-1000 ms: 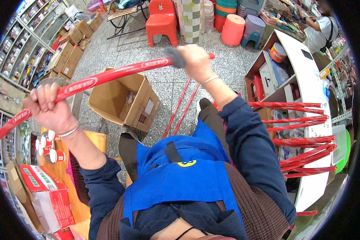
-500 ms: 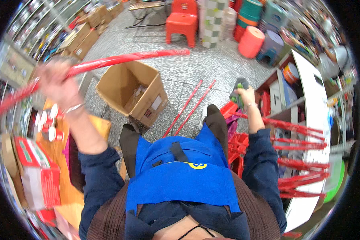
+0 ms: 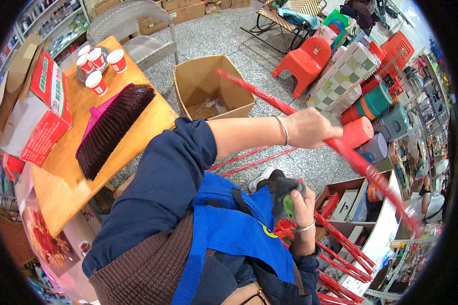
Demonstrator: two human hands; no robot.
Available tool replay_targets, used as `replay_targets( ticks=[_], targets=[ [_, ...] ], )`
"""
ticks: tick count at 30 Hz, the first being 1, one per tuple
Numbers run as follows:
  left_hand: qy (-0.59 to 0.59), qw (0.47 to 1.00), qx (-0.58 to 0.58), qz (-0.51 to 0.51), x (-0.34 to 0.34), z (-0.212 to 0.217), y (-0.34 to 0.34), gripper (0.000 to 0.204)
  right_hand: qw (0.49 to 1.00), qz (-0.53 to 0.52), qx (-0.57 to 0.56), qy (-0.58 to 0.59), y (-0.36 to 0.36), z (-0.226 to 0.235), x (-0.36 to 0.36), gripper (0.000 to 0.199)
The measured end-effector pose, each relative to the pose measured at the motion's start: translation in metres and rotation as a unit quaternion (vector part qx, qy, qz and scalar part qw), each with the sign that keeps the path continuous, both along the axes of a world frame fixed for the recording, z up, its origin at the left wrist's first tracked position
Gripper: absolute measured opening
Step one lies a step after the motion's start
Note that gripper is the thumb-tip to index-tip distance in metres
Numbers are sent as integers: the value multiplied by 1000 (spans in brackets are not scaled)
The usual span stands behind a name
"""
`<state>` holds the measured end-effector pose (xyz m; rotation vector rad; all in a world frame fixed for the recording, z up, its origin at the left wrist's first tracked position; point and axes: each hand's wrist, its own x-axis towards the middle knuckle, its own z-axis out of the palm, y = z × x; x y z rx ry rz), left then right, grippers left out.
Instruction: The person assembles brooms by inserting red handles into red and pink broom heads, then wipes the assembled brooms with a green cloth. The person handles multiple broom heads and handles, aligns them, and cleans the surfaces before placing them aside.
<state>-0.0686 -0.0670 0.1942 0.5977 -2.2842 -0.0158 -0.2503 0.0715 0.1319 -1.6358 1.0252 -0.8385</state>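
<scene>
My left hand [image 3: 310, 128] reaches across to the right, its fingers wrapped round a long red pole [image 3: 269, 99]. The pole slants from above the cardboard box down toward the shelving at right. Below it, my right hand [image 3: 303, 208] grips a dark grey and green cloth [image 3: 286, 195] close to my apron. Beside my right forearm lie several red poles [image 3: 341, 241] in bundles. On the wooden table to my left rests a broom head [image 3: 112, 129] with dark bristles and a magenta top, with no pole in it.
An open cardboard box [image 3: 196, 84] stands on the floor ahead, with scraps inside. Paper cups [image 3: 96, 81] and a red and white carton [image 3: 43, 114] are on the table [image 3: 147, 129]. A metal chair [image 3: 132, 30], a red plastic chair [image 3: 304, 63] and a white-edged shelf unit [image 3: 379, 229] surround me.
My left hand has swung from far left across to the right with the red pole. The view has turned left and my right hand has drawn closer to my body, still with the cloth.
</scene>
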Motion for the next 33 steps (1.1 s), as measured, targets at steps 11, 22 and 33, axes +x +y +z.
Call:
replay_targets(
  ticks=[11,22,33],
  targets=[
    [-141,990,3,26,18,-42,-2,8,922,-146,-292,208,16,39,30,29],
    [-204,978,7,37,40,-70,8,7,811,-179,-390,398,-10,9,30,30],
    [-214,966,-43,141,91,-57,-4,8,807,-197,-373,414,-41,-56,-23,30]
  ],
)
